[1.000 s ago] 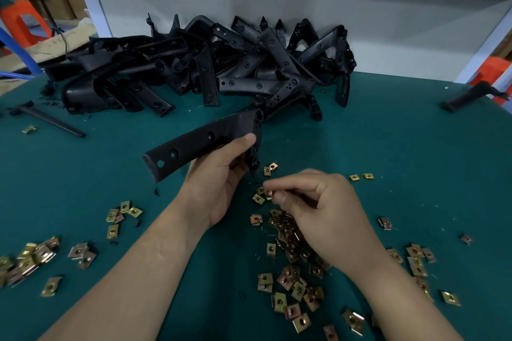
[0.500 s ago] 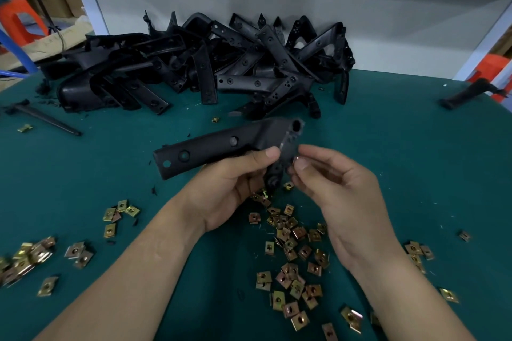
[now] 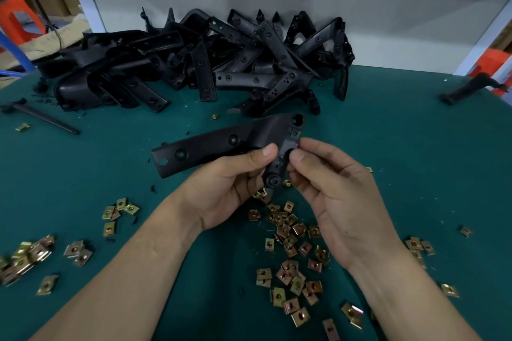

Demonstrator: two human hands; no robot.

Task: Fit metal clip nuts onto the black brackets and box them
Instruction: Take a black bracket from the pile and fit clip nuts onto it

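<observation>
One black bracket is held clear of the green table by the left hand, which is wrapped round the bracket's bend with the thumb laid on top. The right hand is brought to the short holed end just beside that grip, thumb and forefinger closed to a narrow pinch against the bracket's edge. Whether a clip nut is caught in that pinch cannot be told, and no nut can be seen seated on the bracket.

The work is judged to be early. A large pile of brackets is heaped beyond the grip against the back wall, no nuts can be made out on them, and no box is seen anywhere.

Loose clip nuts are scattered directly below the hands, with smaller clusters out to the left of the grip. A thin black rod lies far to the left, and a lone black part far to the right. Nothing is seen between the pinch and the bracket's edge.
</observation>
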